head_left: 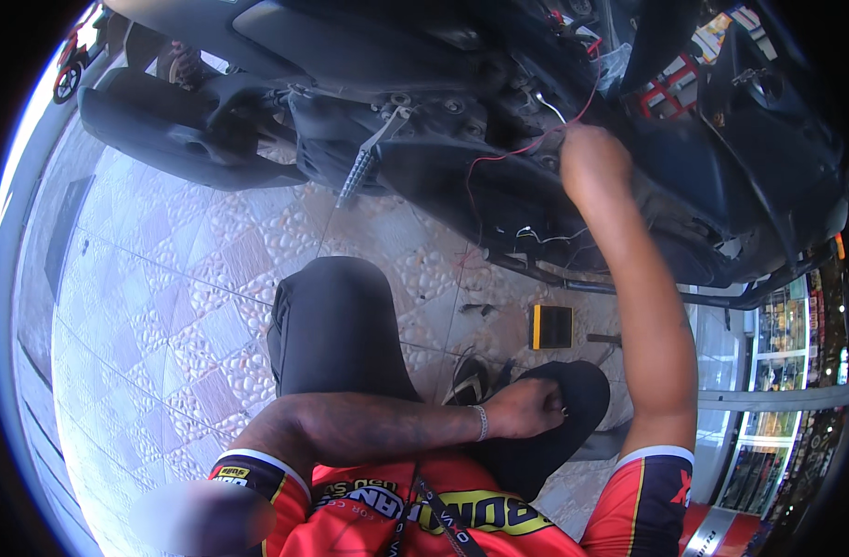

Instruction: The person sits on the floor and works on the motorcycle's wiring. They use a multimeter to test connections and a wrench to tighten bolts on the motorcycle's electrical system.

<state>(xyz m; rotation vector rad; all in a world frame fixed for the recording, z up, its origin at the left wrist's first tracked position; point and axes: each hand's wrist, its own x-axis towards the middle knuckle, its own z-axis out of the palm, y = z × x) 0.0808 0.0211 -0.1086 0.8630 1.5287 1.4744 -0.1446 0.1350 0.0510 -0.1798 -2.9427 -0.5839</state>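
Observation:
A dark scooter (322,56) stretches across the far side, its side opened so wiring shows. My right hand (595,162) reaches into this opening, fingers curled and mostly hidden behind the hand. Beside them a pale, thin curved piece (551,107) runs into the scooter; whether I grip it cannot be told. A thin red wire (526,148) loops past the fingertips and hangs down to the left. My left hand (531,408) is closed and rests on my right knee (587,395). Something tiny and pale shows at its fingertips, too small to name.
On the tiled floor (211,269) lies a yellow-edged black box (551,328), with small dark pieces (480,308) to its left. A metal footrest (369,162) juts toward me. Loose wire ends (526,232) hang by the scooter's lower edge. Shelves (782,353) stand at the right.

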